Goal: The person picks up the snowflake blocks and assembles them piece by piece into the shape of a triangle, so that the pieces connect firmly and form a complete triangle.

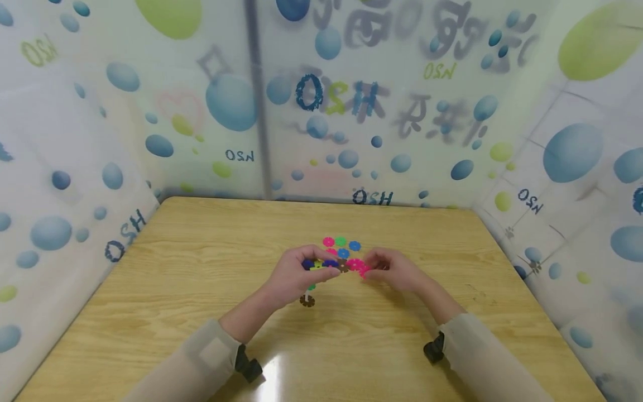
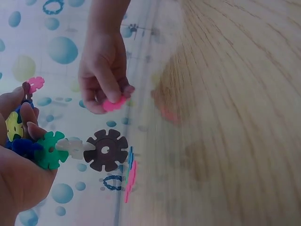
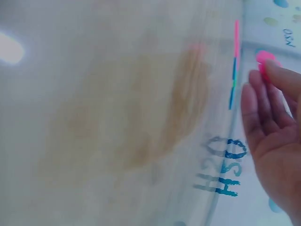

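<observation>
Stretching past the fingers on either side, the bench [image 1: 351, 346] is bounded by a far edge [image 1: 226, 201]. Angled inward, the left hand [image 1: 291, 279] is clamped on a disc chain [image 2: 51, 150], the right hand [image 1: 397, 271] on a pink disc [image 2: 114, 103]; loose discs [image 1: 341, 241] are laid just beyond the fingers.

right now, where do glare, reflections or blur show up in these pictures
Head view: bright glare on the table, low in frame; left wrist view: tabletop mirrors the right hand and its pink disc softly; right wrist view: hazy, with a white glare spot at upper left and smeared brownish reflections.
</observation>
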The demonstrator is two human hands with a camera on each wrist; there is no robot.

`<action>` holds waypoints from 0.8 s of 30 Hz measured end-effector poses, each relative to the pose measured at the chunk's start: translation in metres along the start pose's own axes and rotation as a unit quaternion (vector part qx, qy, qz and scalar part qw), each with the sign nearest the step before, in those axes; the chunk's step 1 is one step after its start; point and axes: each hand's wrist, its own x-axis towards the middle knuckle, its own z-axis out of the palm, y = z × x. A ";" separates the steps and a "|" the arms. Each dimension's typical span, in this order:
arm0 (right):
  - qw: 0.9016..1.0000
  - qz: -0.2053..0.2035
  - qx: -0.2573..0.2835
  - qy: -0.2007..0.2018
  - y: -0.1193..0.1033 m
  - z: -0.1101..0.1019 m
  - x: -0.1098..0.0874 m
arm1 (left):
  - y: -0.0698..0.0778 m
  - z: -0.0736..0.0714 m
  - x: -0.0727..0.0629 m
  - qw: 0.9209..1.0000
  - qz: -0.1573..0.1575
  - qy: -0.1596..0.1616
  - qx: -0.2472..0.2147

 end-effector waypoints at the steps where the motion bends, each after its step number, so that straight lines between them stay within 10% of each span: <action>1: 1.000 -0.003 0.013 0.013 -0.002 0.000 -0.005 | 0.000 0.000 0.000 1.000 -0.001 -0.001 0.002; 9: 0.985 -0.049 0.115 0.119 -0.019 0.002 -0.038 | 0.000 0.002 0.001 1.000 -0.020 -0.008 -0.010; 24: 0.959 -0.187 0.150 0.148 -0.036 0.011 -0.051 | -0.003 -0.002 0.002 0.996 -0.064 -0.020 -0.064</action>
